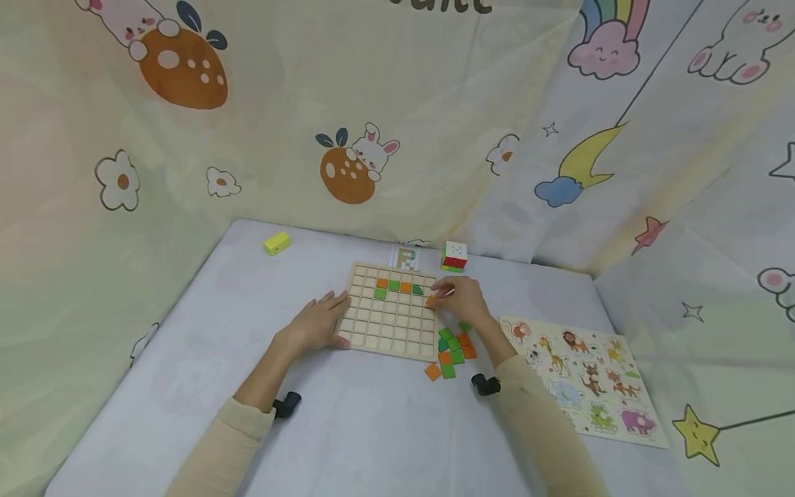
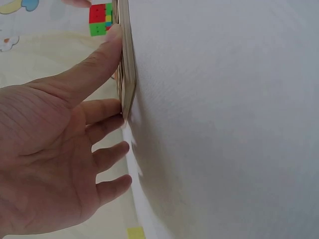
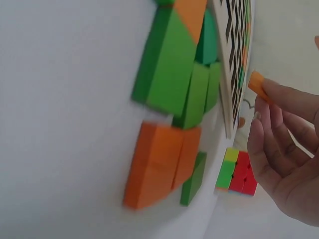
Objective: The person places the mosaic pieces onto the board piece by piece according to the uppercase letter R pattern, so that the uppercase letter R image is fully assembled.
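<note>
A wooden grid board (image 1: 391, 319) lies on the white table, with several orange and green tiles (image 1: 394, 285) set in its upper cells. My left hand (image 1: 315, 322) rests along the board's left edge, fingers spread, the thumb (image 2: 102, 59) against the rim. At the board's right edge, my right hand (image 1: 462, 298) pinches an orange tile (image 3: 259, 85) between thumb and finger, held over the right-hand cells. Loose green tiles (image 3: 172, 64) and orange tiles (image 3: 154, 162) lie in a heap just right of the board, below the right hand.
Behind the board are a small pattern card (image 1: 407, 259) and a puzzle cube (image 1: 455, 256). A yellow block (image 1: 277, 243) sits at the back left. An animal puzzle board (image 1: 584, 379) lies on the right, beside the right forearm. Printed cloth hangs behind the table.
</note>
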A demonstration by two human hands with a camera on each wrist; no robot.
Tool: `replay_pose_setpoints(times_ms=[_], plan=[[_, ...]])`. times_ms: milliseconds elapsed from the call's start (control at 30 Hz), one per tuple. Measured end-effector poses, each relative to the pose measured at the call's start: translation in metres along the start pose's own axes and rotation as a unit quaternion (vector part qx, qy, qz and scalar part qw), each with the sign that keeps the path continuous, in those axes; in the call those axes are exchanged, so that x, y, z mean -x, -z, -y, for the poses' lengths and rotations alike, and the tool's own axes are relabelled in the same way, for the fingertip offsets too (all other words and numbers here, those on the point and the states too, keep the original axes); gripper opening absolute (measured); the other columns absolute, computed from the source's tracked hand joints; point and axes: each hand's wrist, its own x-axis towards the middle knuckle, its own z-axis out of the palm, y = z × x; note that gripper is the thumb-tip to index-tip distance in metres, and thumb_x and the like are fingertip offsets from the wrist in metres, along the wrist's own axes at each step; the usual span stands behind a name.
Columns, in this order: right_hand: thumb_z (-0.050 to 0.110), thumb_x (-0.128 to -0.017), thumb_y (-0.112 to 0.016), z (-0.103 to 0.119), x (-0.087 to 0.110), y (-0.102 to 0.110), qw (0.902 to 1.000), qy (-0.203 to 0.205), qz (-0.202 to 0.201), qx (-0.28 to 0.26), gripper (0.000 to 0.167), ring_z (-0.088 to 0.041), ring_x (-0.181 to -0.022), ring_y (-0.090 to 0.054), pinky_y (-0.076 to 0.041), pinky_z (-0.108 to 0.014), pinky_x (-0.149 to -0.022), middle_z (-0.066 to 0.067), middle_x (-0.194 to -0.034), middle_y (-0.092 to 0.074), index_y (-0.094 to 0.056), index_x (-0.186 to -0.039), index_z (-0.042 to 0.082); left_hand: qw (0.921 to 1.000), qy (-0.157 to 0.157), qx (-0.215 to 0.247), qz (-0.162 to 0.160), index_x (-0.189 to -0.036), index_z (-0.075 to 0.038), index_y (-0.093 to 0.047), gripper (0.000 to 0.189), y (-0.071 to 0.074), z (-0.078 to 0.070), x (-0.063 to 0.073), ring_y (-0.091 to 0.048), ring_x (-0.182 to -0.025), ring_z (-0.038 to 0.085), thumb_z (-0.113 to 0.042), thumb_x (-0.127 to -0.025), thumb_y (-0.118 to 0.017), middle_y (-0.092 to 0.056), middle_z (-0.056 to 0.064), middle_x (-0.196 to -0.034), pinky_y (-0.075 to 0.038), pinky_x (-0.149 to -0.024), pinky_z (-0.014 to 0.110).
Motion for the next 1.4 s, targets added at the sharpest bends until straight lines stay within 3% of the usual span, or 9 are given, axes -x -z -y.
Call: replay_pose_setpoints(times_ms=[533, 700, 733, 767, 867, 967, 1033, 1100, 1400], plan=[[0.008, -0.086, -0.086, 0.045, -0.024, -0.041, 0.9971, 0.056, 0.048, -0.020, 0.030, -0.021, -0.088, -0.074, -0.062, -0.035, -0.078, -0.007, -0.094, -0.076, -0.077, -0.115, 0.003, 1.0000, 0.001, -0.006, 0.005, -0.162, 0.001, -0.032, 0.102, -0.001, 0.003, -0.001, -0.018, -0.158, 0.042, -0.046, -0.086, -0.082, -0.025, 0.016, -0.171, -0.019, -0.126, 0.064], [0.008, -0.087, -0.085, 0.052, -0.029, -0.055, 0.9958, 0.056, 0.065, -0.031, 0.029, -0.020, -0.088, -0.073, -0.062, -0.038, -0.082, -0.007, -0.096, -0.078, -0.077, -0.115, 0.004, 1.0000, 0.000, -0.001, 0.010, -0.162, 0.001, -0.031, 0.103, -0.001, 0.002, -0.001, -0.017, -0.158, 0.042, -0.046, -0.086, -0.082, -0.024, 0.016, -0.171, -0.018, -0.126, 0.064], [0.007, -0.087, -0.085, 0.054, -0.030, -0.058, 0.9958, 0.056, 0.066, -0.031, 0.029, -0.019, -0.088, -0.073, -0.062, -0.040, -0.084, -0.006, -0.096, -0.078, -0.077, -0.115, 0.004, 0.9999, 0.000, -0.001, 0.011, -0.162, 0.000, -0.031, 0.103, -0.001, 0.002, -0.001, -0.017, -0.158, 0.042, -0.046, -0.086, -0.082, -0.024, 0.016, -0.171, -0.018, -0.126, 0.064], [0.007, -0.087, -0.085, 0.054, -0.031, -0.061, 0.9958, 0.054, 0.066, -0.031, 0.028, -0.018, -0.088, -0.073, -0.059, -0.041, -0.094, -0.006, -0.096, -0.078, -0.077, -0.114, 0.004, 0.9999, 0.000, 0.000, 0.011, -0.162, 0.000, -0.030, 0.103, 0.000, 0.002, -0.001, -0.017, -0.158, 0.042, -0.046, -0.086, -0.082, -0.023, 0.016, -0.171, -0.017, -0.126, 0.064], [0.007, -0.087, -0.085, 0.057, -0.035, -0.068, 0.9958, 0.061, 0.065, -0.021, 0.026, -0.018, -0.088, -0.073, -0.042, -0.047, -0.118, -0.005, -0.095, -0.078, -0.078, -0.112, 0.005, 1.0000, -0.001, 0.001, 0.009, -0.162, 0.001, -0.031, 0.102, -0.001, 0.002, 0.000, -0.018, -0.158, 0.042, -0.046, -0.086, -0.082, -0.024, 0.016, -0.171, -0.018, -0.126, 0.064], [0.006, -0.086, -0.086, 0.059, -0.037, -0.073, 0.9953, 0.067, 0.068, -0.014, 0.025, -0.017, -0.087, -0.073, -0.045, -0.045, -0.116, -0.003, -0.094, -0.078, -0.078, -0.111, 0.005, 1.0000, -0.001, 0.002, 0.009, -0.161, 0.001, -0.032, 0.102, 0.000, 0.002, 0.000, -0.019, -0.158, 0.042, -0.046, -0.086, -0.082, -0.025, 0.017, -0.171, -0.019, -0.126, 0.064], [0.007, -0.086, -0.086, 0.059, -0.038, -0.075, 0.9946, 0.071, 0.074, -0.013, 0.025, -0.016, -0.087, -0.072, -0.056, -0.039, -0.100, -0.002, -0.094, -0.077, -0.078, -0.111, 0.005, 1.0000, -0.002, 0.002, 0.009, -0.161, 0.002, -0.032, 0.101, 0.001, 0.002, 0.000, -0.019, -0.157, 0.043, -0.045, -0.086, -0.082, -0.026, 0.017, -0.171, -0.019, -0.125, 0.065], [0.007, -0.086, -0.086, 0.058, -0.038, -0.077, 0.9942, 0.075, 0.076, -0.016, 0.025, -0.015, -0.086, -0.071, -0.060, -0.035, -0.083, -0.001, -0.092, -0.077, -0.078, -0.110, 0.004, 1.0000, -0.003, 0.001, 0.009, -0.161, 0.002, -0.032, 0.101, 0.002, 0.001, 0.000, -0.019, -0.157, 0.043, -0.045, -0.087, -0.082, -0.026, 0.017, -0.171, -0.019, -0.125, 0.065], [0.009, -0.084, -0.088, 0.057, -0.038, -0.083, 0.9958, 0.071, 0.058, 0.001, 0.019, -0.011, -0.079, -0.071, -0.060, -0.034, -0.084, 0.004, -0.086, -0.076, -0.080, -0.102, 0.008, 0.9999, 0.000, 0.003, 0.011, -0.162, 0.001, -0.032, 0.101, 0.001, 0.001, -0.001, -0.019, -0.158, 0.043, -0.045, -0.086, -0.083, -0.025, 0.017, -0.171, -0.018, -0.126, 0.064]])
